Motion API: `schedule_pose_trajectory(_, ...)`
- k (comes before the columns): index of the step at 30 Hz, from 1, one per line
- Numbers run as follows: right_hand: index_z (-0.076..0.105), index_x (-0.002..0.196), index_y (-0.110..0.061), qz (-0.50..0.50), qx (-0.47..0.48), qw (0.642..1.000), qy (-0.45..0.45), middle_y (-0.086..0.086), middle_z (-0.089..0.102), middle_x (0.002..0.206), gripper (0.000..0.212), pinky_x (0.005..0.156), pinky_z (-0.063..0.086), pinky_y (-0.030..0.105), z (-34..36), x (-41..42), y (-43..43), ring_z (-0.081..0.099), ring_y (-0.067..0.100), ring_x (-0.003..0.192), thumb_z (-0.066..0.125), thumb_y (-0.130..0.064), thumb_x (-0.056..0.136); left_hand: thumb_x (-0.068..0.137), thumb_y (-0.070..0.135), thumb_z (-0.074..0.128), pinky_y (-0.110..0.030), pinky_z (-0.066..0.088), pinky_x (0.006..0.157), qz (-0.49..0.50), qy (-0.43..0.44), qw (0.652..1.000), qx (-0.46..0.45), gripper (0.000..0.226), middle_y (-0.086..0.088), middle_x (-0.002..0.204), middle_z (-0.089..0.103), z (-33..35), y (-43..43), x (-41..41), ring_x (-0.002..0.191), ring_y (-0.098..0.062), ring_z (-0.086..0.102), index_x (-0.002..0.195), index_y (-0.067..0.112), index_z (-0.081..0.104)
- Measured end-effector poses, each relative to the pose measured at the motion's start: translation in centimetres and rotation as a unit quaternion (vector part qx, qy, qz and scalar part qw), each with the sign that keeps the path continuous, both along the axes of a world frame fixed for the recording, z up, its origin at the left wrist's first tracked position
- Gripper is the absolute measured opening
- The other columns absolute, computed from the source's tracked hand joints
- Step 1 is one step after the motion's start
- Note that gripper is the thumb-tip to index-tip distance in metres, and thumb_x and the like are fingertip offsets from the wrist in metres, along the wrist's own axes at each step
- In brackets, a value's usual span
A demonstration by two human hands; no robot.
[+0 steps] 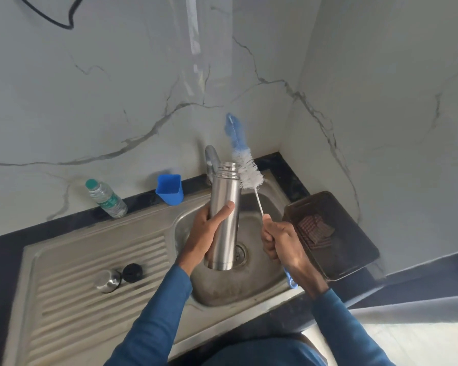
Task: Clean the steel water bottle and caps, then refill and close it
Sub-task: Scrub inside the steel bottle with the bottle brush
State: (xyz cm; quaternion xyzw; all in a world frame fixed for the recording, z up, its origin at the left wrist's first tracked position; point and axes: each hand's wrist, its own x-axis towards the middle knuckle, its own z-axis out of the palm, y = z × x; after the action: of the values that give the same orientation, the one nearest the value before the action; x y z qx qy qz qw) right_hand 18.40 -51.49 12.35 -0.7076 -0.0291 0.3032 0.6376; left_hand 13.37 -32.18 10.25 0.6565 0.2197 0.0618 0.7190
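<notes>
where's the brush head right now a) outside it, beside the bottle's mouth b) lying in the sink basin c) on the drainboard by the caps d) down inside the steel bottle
a: the bottle brush is fully outside, its white bristles beside the open mouth of the steel bottle that the left hand holds; the right hand grips its handle.

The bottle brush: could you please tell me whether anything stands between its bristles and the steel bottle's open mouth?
Nothing visible does. The bristles of the bottle brush sit just right of the uncapped mouth of the steel bottle; the steel cap and black cap lie on the drainboard.
</notes>
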Motion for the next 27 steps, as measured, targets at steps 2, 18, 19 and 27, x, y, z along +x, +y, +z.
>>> schedule_pose_trajectory(2, 0.036, 0.055, -0.026, 0.011, -0.008, 1.000, -0.014, -0.004, 0.028, 0.054, 0.060, 0.046, 0.013, 0.021, -0.3, -0.4, 0.0, 0.020, 0.010, 0.048, 0.044, -0.043, 0.112, 0.085, 0.062, 0.074, -0.059, 0.060, 0.094, 0.015, -0.007, 1.000, 0.015, 0.048, -0.010, 0.103, 0.078, 0.0, 0.5, 0.0, 0.097, -0.035, 0.075, 0.119, 0.028, 0.072)
schedule_pose_trajectory(18, 0.035, 0.057, -0.023, -0.001, -0.012, 0.992, -0.126, -0.004, 0.028, 0.053, 0.059, 0.041, 0.020, 0.021, 1.2, 1.2, 2.0, 0.022, 0.009, 0.044, 0.044, -0.041, 0.112, 0.085, 0.058, 0.074, -0.024, 0.058, 0.082, 0.061, -0.035, 0.995, 0.073, 0.048, 0.008, 0.109, 0.076, 0.8, -0.7, 0.9, 0.099, -0.007, 0.072, 0.125, 0.032, 0.066)
schedule_pose_trajectory(19, 0.035, 0.057, -0.022, 0.003, -0.016, 0.992, -0.128, -0.003, 0.028, 0.053, 0.059, 0.041, 0.021, 0.021, 1.1, 1.3, 2.0, 0.023, 0.009, 0.044, 0.044, -0.042, 0.112, 0.087, 0.055, 0.075, -0.024, 0.058, 0.084, 0.064, -0.041, 0.995, 0.069, 0.047, 0.007, 0.111, 0.076, 0.6, -1.1, 0.9, 0.101, -0.008, 0.072, 0.127, 0.031, 0.066)
schedule_pose_trajectory(27, 0.032, 0.053, -0.027, 0.008, -0.042, 0.993, -0.111, -0.004, 0.028, 0.052, 0.062, 0.043, 0.023, 0.022, -0.5, -0.3, 0.5, 0.023, 0.011, 0.045, 0.044, -0.044, 0.111, 0.098, 0.033, 0.074, -0.012, 0.052, 0.079, 0.098, -0.056, 0.992, 0.057, 0.041, 0.005, 0.116, 0.073, 0.7, -2.8, 0.1, 0.102, -0.004, 0.070, 0.136, 0.024, 0.060)
